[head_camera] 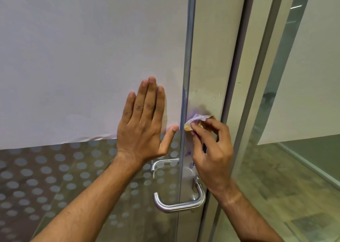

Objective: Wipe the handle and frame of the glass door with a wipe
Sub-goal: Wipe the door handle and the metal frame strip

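Farthest to the left of our hands we see the glass door (pixel 55 177), its lower part printed with pale dots and its upper part covered by a white sheet (pixel 73 57) whose bottom edge curls a little just beside our left wrist. Our left hand (pixel 145 124) lies flat and released against this sheet, fingers (pixel 150 98) together and pointing up, the thumb spread out toward the door's edge, gripping nothing. Below that hand, seen through the glass, there is the dim shape of a second handle (pixel 161 163). Just to the right of the left thumb runs the door's upright frame (pixel 206 48), a pale metal strip with faint purple marks on it near our right fingertips. Our right hand (pixel 211 149) pinches a crumpled wipe (pixel 197 119) between thumb and forefinger and presses it against the frame, level with the left thumb and well above the lever. The wipe is whitish with a purple tinge and a tan patch. Below the right hand, the brushed metal handle (pixel 182 204) sticks out from the frame and curves to the left, touched by neither hand. To the right of our right arm stand the fixed jamb (pixel 257 76) and another glass panel (pixel 294 113).
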